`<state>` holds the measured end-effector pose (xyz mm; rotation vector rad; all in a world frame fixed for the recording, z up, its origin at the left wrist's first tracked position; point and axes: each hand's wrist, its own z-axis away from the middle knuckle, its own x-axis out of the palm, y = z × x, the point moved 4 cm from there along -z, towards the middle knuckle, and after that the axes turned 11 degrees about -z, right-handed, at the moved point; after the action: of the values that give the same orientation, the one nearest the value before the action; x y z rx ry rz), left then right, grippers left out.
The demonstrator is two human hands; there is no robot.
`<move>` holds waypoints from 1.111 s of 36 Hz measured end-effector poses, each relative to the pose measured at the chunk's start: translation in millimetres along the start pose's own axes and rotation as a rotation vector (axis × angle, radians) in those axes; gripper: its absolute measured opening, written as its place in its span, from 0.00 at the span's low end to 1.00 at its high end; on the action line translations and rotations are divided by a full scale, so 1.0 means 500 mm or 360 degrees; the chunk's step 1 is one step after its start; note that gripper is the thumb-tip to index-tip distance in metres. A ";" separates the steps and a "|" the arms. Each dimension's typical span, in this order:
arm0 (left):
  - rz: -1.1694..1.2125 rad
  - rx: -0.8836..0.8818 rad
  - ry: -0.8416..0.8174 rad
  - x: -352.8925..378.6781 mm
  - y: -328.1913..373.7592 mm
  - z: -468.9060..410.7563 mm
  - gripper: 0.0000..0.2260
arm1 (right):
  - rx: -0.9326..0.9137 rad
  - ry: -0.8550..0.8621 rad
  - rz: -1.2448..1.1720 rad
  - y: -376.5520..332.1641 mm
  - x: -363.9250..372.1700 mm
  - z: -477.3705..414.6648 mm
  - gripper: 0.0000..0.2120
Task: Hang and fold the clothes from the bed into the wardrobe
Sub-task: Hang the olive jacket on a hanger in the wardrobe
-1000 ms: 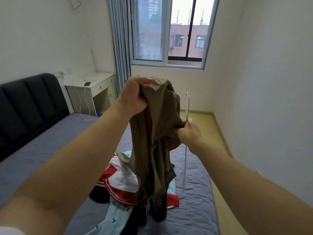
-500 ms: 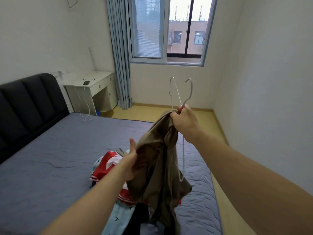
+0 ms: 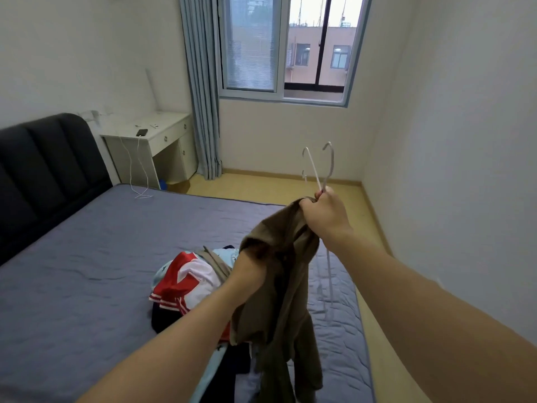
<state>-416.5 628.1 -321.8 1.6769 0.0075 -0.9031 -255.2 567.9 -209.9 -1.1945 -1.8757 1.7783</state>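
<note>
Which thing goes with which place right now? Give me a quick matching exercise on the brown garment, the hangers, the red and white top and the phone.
Things:
1. brown garment
2. wire hangers
3. red and white top
4. phone

Places:
A. on the white desk
B. lying on the bed
C. hooks sticking up above the right hand that grips them
D. draped down from the right hand

Pairs: 1-D, 2-C, 3-B, 4-A.

The left forearm (image 3: 174,338) and right forearm (image 3: 421,292) are bare along their whole visible length, wrists uncovered, down to the bare left hand (image 3: 247,271) and right hand (image 3: 325,216).
</note>
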 end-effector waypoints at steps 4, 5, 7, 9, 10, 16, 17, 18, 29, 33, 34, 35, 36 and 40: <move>0.0334 -0.0102 -0.0008 -0.037 -0.001 -0.008 0.08 | 0.0026 -0.0069 0.0333 0.038 -0.034 0.009 0.15; 0.0377 -0.0076 -0.0025 -0.045 0.006 -0.005 0.08 | 0.0058 -0.0081 0.0410 0.050 -0.041 0.011 0.16; 0.0385 0.0015 -0.0086 -0.062 0.015 -0.009 0.05 | 0.0127 -0.0084 0.0518 0.075 -0.053 0.015 0.14; 0.0398 0.0078 -0.0271 -0.072 0.015 -0.014 0.09 | 0.0151 -0.0055 0.0541 0.093 -0.062 0.020 0.11; 0.0370 0.0111 -0.0378 -0.073 0.013 -0.017 0.15 | 0.0145 -0.0044 0.0542 0.098 -0.064 0.022 0.11; 0.0012 0.0307 -0.0139 -0.088 0.019 -0.021 0.22 | 0.0060 -0.0157 0.0677 0.101 -0.050 0.033 0.11; 0.0019 0.0323 -0.0107 -0.093 0.018 -0.022 0.21 | 0.0049 -0.0153 0.0710 0.102 -0.051 0.033 0.10; 0.0006 0.0335 -0.0081 -0.099 0.013 -0.024 0.21 | 0.0046 -0.0140 0.0741 0.104 -0.055 0.033 0.10; 0.0288 0.0041 -0.0072 -0.129 -0.033 -0.041 0.13 | 0.0116 -0.0119 0.0656 0.107 -0.078 0.011 0.05; 0.0366 -0.0047 -0.0082 -0.115 -0.040 -0.046 0.10 | 0.0074 -0.0146 0.0488 0.082 -0.059 0.005 0.10; 0.0338 -0.0059 -0.0071 -0.112 -0.043 -0.047 0.09 | 0.0062 -0.0147 0.0454 0.074 -0.056 0.004 0.10; 0.0316 -0.0078 -0.0067 -0.109 -0.047 -0.050 0.08 | 0.0047 -0.0143 0.0419 0.066 -0.054 0.002 0.10; 0.0297 -0.0102 -0.0080 -0.105 -0.049 -0.052 0.07 | 0.0027 -0.0134 0.0389 0.057 -0.052 -0.001 0.11; 0.0042 -0.0197 -0.0268 -0.080 -0.046 -0.062 0.07 | -0.0019 -0.0042 0.0185 0.004 -0.043 -0.016 0.16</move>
<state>-437.6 679.2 -317.6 1.4796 -0.0709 -1.0016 -235.6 557.3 -203.2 -1.3155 -1.8690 1.8538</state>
